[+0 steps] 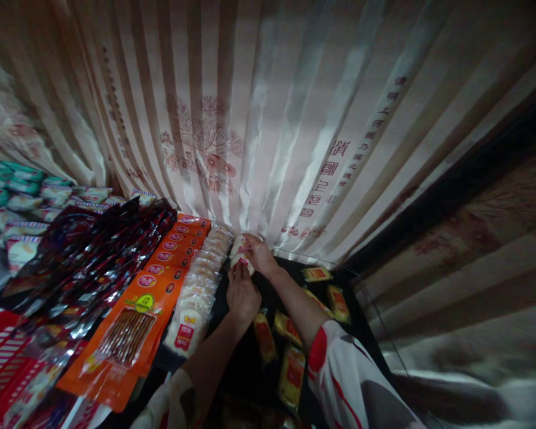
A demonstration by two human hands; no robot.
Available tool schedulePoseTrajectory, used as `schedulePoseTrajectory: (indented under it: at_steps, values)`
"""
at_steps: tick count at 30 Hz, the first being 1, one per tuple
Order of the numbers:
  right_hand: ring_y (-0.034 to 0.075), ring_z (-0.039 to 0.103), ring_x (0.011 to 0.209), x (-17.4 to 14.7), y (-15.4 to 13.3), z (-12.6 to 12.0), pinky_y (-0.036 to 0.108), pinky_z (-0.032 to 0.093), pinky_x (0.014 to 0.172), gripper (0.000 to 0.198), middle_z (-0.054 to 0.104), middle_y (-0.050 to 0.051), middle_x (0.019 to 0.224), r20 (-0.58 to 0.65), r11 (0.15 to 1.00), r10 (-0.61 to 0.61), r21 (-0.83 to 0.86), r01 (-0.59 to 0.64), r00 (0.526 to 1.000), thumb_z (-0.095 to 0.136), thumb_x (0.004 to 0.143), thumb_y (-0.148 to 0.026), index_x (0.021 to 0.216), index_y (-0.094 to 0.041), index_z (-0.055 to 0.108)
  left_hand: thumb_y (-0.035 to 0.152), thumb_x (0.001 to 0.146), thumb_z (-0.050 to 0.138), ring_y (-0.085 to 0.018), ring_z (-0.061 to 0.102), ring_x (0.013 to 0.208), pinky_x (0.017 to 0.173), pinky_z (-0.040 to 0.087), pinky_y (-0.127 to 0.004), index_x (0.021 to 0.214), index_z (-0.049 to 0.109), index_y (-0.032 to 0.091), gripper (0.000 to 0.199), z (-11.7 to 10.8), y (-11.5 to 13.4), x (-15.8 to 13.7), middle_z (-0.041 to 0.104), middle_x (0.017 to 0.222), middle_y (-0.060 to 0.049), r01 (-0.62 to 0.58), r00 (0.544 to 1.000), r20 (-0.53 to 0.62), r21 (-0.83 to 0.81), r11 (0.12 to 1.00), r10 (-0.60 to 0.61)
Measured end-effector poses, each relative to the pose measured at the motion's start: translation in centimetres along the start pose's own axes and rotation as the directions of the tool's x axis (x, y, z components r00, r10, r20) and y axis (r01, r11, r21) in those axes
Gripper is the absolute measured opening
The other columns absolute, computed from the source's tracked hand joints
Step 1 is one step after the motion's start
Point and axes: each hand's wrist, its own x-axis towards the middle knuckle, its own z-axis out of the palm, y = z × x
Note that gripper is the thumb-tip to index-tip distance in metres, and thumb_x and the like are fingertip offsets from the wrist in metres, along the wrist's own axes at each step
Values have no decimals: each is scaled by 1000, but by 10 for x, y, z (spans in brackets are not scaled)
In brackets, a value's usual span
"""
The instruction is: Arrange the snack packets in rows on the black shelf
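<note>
A small group of white, round wrapped rice crackers lies by the curtain, at the far end of the black tabletop. My left hand reaches in from the near side, its fingers bent over the front cracker pack. From the right comes my right hand, its fingers curled on the same packs. Both hands are closed on the crackers. Just left of them runs a row of overlapping rice cracker packs in clear wrappers. Their front pack shows a red label.
Overlapping orange snack packets line the left side, beside dark shiny packets. Green packets sit farther back. Several yellow wrapped snacks lie scattered on the right. A pleated printed curtain hangs behind.
</note>
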Motion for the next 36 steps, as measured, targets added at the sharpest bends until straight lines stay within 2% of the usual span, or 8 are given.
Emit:
schedulePoseTrajectory:
  at_steps: [4, 7, 11, 13, 16, 24, 31, 36]
  values:
    - [17, 56, 105, -3, 9, 12, 32, 47, 92, 35, 55, 10, 117, -138, 995, 12, 104, 3, 990, 48, 76, -7, 108, -16, 59, 5, 76, 38, -28, 40, 123, 103, 36, -42, 130, 44, 3, 54, 7, -1, 0, 45, 135, -17, 14, 998, -58, -43, 999, -17]
    - [18, 55, 104, -8, 7, 12, 33, 47, 91, 25, 54, 9, 115, -200, 998, 41, 64, -29, 979, 49, 77, -11, 97, -18, 62, 6, 78, 37, -29, 38, 125, 103, 36, -44, 131, 42, 3, 53, 14, -1, 0, 41, 137, -19, 47, 995, -79, -77, 996, -53]
    - [20, 57, 99, -19, -2, 2, 32, 45, 90, 26, 58, 9, 109, -319, 955, 260, -56, -293, 911, 50, 81, -22, 105, -19, 60, 6, 80, 35, -31, 35, 126, 104, 34, -45, 131, 40, 0, 52, 21, 0, 2, 37, 139, -21, 100, 990, -93, -90, 991, -108]
    - [18, 60, 92, -24, -4, -2, 30, 47, 84, 32, 61, 7, 104, -260, 922, 359, -54, -384, 897, 49, 83, -30, 113, -21, 56, 7, 80, 36, -32, 35, 126, 104, 33, -45, 131, 39, -2, 52, 22, 1, 3, 36, 139, -22, 116, 988, -88, -99, 988, -125]
    - [18, 61, 92, -27, -3, -2, 29, 47, 83, 36, 65, 5, 103, -140, 916, 375, -94, -389, 916, 46, 86, -35, 119, -23, 54, 8, 79, 38, -32, 33, 126, 104, 32, -47, 131, 39, 0, 52, 23, 3, 5, 35, 140, -22, 123, 987, -92, -116, 986, -134]
    - [20, 61, 97, -25, -5, 4, 31, 46, 86, 40, 65, 7, 109, -88, 887, 446, -88, -453, 890, 44, 88, -31, 126, -22, 50, 11, 78, 41, -30, 36, 124, 105, 32, -42, 128, 43, 4, 50, 20, -6, 14, 37, 138, -19, 99, 992, -75, -72, 992, -104]
    - [21, 60, 90, -59, -27, -6, 37, 46, 87, 33, 63, 12, 106, -335, 966, 258, 68, -250, 906, 48, 82, -27, 111, -15, 59, 9, 75, 46, -29, 33, 128, 106, 30, -43, 134, 34, 3, 60, 8, -10, 5, 36, 139, -21, 11, 999, -37, -47, 999, -13]
    - [18, 61, 84, -126, -68, -25, 34, 50, 78, 26, 62, 9, 101, -404, 982, 137, 176, -70, 904, 46, 84, -28, 104, -18, 59, 9, 77, 44, -23, 49, 114, 98, 39, -33, 115, 55, 11, 39, -13, 1, -37, 52, 125, -14, 15, 1000, -3, -121, 992, -16]
